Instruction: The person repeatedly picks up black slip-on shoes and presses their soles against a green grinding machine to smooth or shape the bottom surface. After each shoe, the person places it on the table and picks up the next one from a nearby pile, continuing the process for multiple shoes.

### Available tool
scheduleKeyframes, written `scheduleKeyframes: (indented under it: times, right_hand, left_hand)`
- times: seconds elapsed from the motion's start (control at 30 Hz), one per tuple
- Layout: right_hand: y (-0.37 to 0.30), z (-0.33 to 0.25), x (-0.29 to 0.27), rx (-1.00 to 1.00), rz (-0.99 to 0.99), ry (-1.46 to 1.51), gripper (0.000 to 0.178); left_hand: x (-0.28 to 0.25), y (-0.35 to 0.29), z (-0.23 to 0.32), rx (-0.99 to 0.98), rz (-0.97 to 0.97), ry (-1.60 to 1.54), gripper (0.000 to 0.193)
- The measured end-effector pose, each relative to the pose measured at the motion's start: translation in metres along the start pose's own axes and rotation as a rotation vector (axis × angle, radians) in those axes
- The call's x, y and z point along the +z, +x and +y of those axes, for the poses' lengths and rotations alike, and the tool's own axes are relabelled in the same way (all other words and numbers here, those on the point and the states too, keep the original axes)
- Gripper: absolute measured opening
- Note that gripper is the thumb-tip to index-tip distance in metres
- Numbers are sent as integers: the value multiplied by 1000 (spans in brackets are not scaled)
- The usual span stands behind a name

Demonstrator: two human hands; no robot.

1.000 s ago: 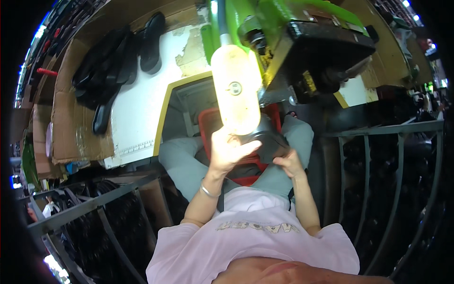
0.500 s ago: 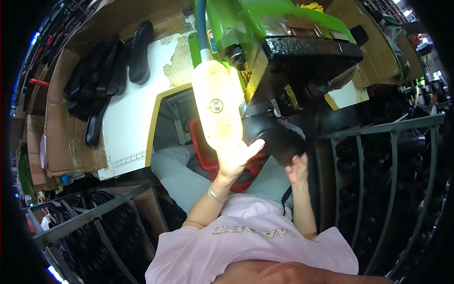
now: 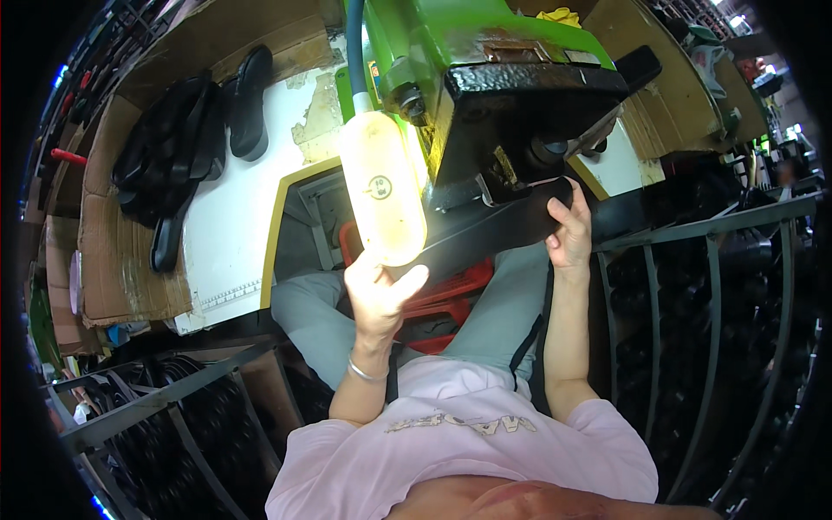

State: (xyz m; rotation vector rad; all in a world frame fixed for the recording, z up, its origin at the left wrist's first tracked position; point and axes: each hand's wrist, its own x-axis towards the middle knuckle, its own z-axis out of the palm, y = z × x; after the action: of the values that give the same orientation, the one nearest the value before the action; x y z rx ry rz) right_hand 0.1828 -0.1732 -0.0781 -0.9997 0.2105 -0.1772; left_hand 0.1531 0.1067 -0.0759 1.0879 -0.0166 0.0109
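My left hand and my right hand hold a long black shoe sole between them, raised to the underside of the black head of a green machine. The left hand grips the sole's lower left end and the right hand grips its upper right end. A glowing yellowish lamp hangs on a hose just above my left hand and hides part of the machine. A bangle sits on my left wrist.
Several black soles lie on cardboard at the left, beside a white tabletop. A red stool shows between my grey-trousered knees. Metal racks holding dark shoe parts stand at both sides.
Both hands rose from my lap with the black sole. The right hand swung up and right to the machine head, and the sole now lies stretched under it.
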Motion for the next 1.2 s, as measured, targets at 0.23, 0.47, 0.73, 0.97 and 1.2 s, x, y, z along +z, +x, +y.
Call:
scheduleKeyframes:
  times: [0.23,0.47,0.73,0.97,1.2]
  right_hand:
    - [-14,22,28,54,-43,19,46]
    - [-24,40,60,77,-165,-49,46]
    - [-20,25,41,-110,-81,-10,35]
    - [-21,12,29,-43,-86,-28,23]
    - [-26,39,70,73,-181,-29,29]
  left_hand:
    - [-48,-18,3,-77,41,-125,54]
    - [-106,-29,7,-136,-5,-36,45]
    - [-25,19,57,137,-145,888,40]
    - [-19,32,60,10,-221,634,39]
    - [-79,-5,40,-95,-105,468,37]
